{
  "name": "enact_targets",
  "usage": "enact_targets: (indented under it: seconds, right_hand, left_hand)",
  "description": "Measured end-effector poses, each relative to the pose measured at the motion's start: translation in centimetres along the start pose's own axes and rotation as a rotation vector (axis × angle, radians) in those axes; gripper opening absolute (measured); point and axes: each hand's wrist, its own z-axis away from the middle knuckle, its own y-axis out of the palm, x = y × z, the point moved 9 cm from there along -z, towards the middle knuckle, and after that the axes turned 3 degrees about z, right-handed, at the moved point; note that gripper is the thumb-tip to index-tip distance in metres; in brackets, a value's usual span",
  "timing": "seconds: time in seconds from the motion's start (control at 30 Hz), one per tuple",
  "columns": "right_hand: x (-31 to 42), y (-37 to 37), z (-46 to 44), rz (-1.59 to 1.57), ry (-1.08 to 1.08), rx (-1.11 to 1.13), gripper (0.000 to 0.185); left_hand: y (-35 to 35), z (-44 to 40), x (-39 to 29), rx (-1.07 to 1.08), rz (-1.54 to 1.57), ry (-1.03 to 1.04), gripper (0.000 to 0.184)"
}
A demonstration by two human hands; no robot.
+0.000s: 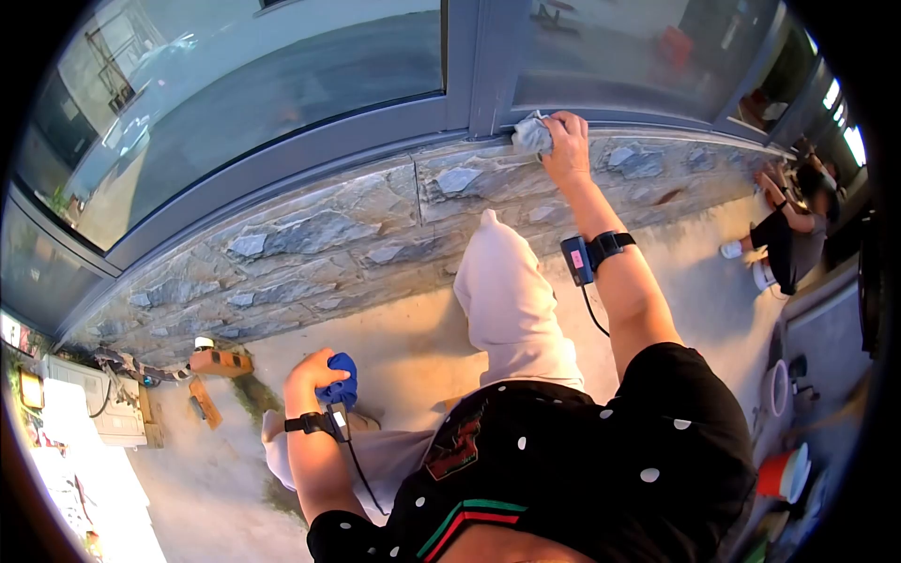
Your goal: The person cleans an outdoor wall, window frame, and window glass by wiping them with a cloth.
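The head view shows the right hand (567,148) with its fingers bent around a crumpled pale-grey cloth (533,136), which sits at the lower edge of a grey metal window frame (483,66), just beside the foot of the upright bar, where the frame meets the top edge of a rough grey stone wall (319,235). The left hand (308,375) is closed on a bunched deep-blue cloth (341,383), held in front of the wall and well apart from the frame. Both cloths look light, soft and limp, likely to fold under any pressure and in no danger of breaking; whether they are wet, and so heavier or slippery, I cannot tell. The grey one is probably best taken as a wad, gathered at its thick middle with the fingertips behind it, leaving a padded face toward the frame; the blue one seems to suit a full-palm hold. As for containers, a red bucket with a white rim (777,476) and a pale round basin (775,388) are on the person's right, well apart from both hands; what they hold is too small to make out. Near the wall's foot on the left, a small white-topped cylinder (204,344) stands by an orange brick-like block (221,363), its contents hidden.
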Motion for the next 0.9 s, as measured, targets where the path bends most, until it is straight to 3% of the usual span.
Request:
enact_targets:
  seconds: [0.13,0.17,0.27,0.4,0.57,0.63,0.77,0.9]
  right_hand:
    - [-6.0,-0.1,0.1,0.059,0.245,0.054,0.051]
    - [-5.8,-0.1,0.1,0.061,0.248,0.052,0.051]
    - [-5.3,0.5,0.9,0.009,0.541,-0.048,0.048]
    - [3.7,2.4,-0.4,-0.221,0.249,-0.02,0.041]
    - [3.1,0.6,-3.0,-0.305,0.309,0.076,0.042]
    - [4.4,-4.5,-5.5,-0.387,0.137,-0.213,0.039]
    - [7.8,-10.7,-11.8,-0.351,-0.071,-0.505,0.043]
    - [9.1,-9.4,-12.8,-0.302,-0.099,-0.438,0.031]
  left_hand:
    - [1.2,0.9,0.5,0.036,0.026,-0.007,0.065]
    - [1.5,1.2,0.7,0.039,0.026,-0.02,0.066]
    - [2.2,1.0,1.7,0.022,0.014,0.007,0.067]
    - [2.2,2.0,0.7,0.034,0.041,-0.023,0.064]
    - [-0.7,4.0,-1.1,-0.08,0.1,0.03,0.06]
    - [-2.5,4.9,-2.1,-0.114,0.164,0.053,0.06]
    - [-6.3,7.7,-1.8,-0.265,0.123,0.115,0.059]
    - [-7.9,11.2,0.2,-0.358,0.125,0.032,0.06]
